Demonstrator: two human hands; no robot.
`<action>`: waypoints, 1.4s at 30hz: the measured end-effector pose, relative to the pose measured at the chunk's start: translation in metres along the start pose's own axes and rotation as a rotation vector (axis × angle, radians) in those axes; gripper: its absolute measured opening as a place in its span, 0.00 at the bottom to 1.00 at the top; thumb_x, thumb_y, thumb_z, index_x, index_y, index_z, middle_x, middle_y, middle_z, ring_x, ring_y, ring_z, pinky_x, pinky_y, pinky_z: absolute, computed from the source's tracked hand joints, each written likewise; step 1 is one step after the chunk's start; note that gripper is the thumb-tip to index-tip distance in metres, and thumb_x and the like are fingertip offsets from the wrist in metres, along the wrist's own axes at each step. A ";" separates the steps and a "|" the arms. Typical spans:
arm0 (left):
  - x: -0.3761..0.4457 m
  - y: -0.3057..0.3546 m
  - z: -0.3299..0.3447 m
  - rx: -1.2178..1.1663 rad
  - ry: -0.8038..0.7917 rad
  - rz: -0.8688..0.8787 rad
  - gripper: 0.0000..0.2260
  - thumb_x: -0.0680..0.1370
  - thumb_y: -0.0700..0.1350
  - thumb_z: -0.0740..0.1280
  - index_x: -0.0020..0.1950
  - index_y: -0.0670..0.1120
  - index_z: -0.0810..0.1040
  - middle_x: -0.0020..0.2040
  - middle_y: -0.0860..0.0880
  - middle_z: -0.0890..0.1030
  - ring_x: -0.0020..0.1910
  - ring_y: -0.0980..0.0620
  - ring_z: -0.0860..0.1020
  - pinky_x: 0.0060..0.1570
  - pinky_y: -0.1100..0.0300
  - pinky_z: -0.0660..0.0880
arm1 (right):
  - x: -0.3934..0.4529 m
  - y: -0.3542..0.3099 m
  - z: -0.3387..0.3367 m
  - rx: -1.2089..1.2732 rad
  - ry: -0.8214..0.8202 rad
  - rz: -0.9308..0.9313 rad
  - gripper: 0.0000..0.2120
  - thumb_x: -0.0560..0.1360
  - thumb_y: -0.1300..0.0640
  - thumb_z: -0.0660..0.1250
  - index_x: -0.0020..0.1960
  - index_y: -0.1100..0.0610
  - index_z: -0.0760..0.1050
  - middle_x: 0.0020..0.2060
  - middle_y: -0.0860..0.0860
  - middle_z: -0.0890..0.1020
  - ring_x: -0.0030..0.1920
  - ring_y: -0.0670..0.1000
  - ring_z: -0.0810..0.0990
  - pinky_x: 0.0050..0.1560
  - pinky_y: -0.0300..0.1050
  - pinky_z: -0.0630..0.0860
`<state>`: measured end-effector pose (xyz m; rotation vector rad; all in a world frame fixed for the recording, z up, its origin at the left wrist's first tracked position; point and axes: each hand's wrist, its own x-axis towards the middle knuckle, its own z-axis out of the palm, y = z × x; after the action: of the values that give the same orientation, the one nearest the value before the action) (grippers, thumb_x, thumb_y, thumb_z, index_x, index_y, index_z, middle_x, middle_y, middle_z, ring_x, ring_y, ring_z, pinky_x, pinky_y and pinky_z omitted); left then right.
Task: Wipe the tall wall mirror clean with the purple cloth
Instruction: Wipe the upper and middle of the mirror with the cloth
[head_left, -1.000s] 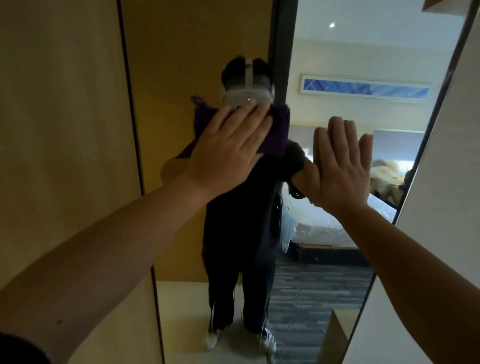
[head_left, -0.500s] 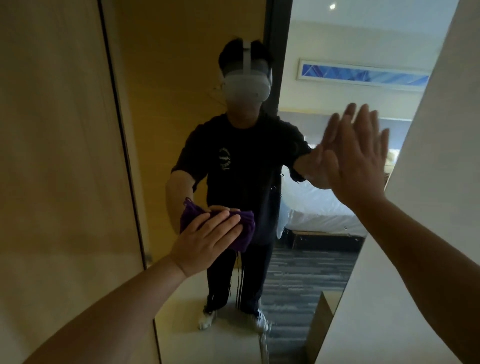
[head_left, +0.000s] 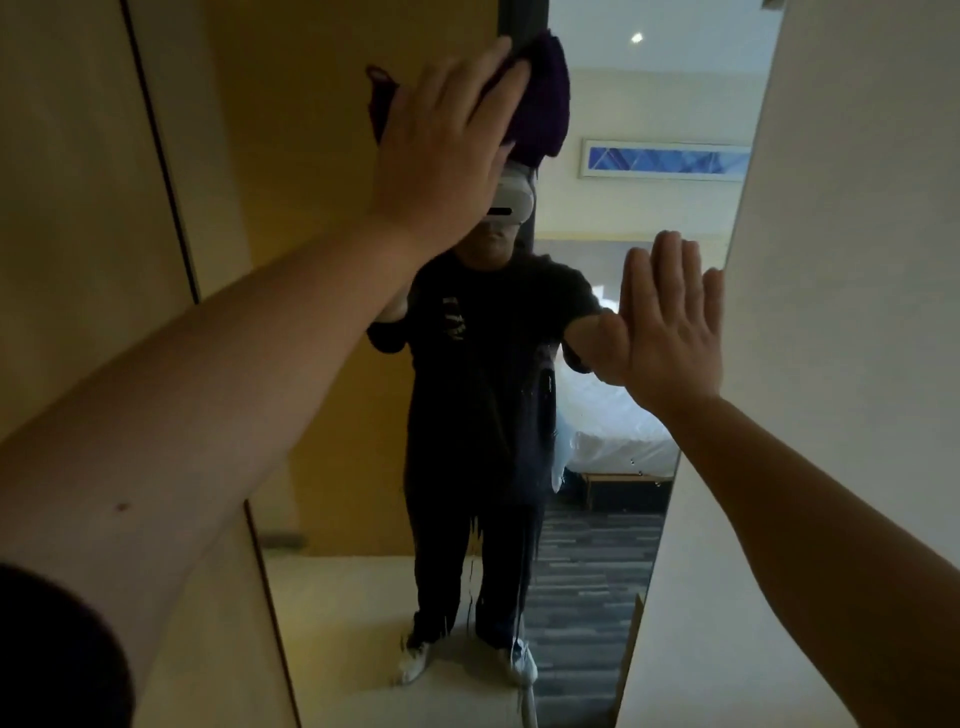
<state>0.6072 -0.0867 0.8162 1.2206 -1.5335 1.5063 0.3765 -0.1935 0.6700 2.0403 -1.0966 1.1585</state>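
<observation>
Fingers of left hand spread flat, pressing purple cloth against tall wall mirror, high up near its top. Right hand open, palm flat on glass near mirror's right edge, holding nothing. Wood panel left of mirror, white wall right.

2 hands, 1 purple cloth, 1 mirror (tall).
</observation>
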 end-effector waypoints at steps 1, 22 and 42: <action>0.002 0.002 0.008 0.027 -0.062 0.002 0.23 0.82 0.49 0.61 0.76 0.44 0.67 0.75 0.40 0.68 0.73 0.38 0.67 0.70 0.43 0.63 | 0.000 0.001 0.001 0.006 0.007 -0.002 0.31 0.85 0.42 0.49 0.80 0.55 0.43 0.80 0.59 0.45 0.79 0.58 0.40 0.78 0.62 0.43; -0.318 0.102 0.033 -0.088 -0.285 0.239 0.18 0.81 0.43 0.63 0.72 0.49 0.74 0.72 0.48 0.73 0.68 0.46 0.74 0.65 0.48 0.69 | -0.028 0.026 0.002 0.126 0.096 -0.046 0.26 0.84 0.49 0.59 0.78 0.57 0.57 0.79 0.60 0.53 0.79 0.61 0.46 0.77 0.65 0.43; 0.010 0.088 0.043 0.063 -0.117 0.039 0.25 0.83 0.51 0.57 0.78 0.44 0.62 0.79 0.43 0.62 0.78 0.43 0.60 0.74 0.46 0.58 | -0.033 0.051 0.027 0.040 0.110 -0.158 0.27 0.84 0.45 0.50 0.80 0.55 0.52 0.79 0.59 0.51 0.79 0.57 0.41 0.76 0.67 0.47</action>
<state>0.5287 -0.1397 0.7882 1.3433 -1.6041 1.5424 0.3347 -0.2279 0.6320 2.0274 -0.8492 1.2050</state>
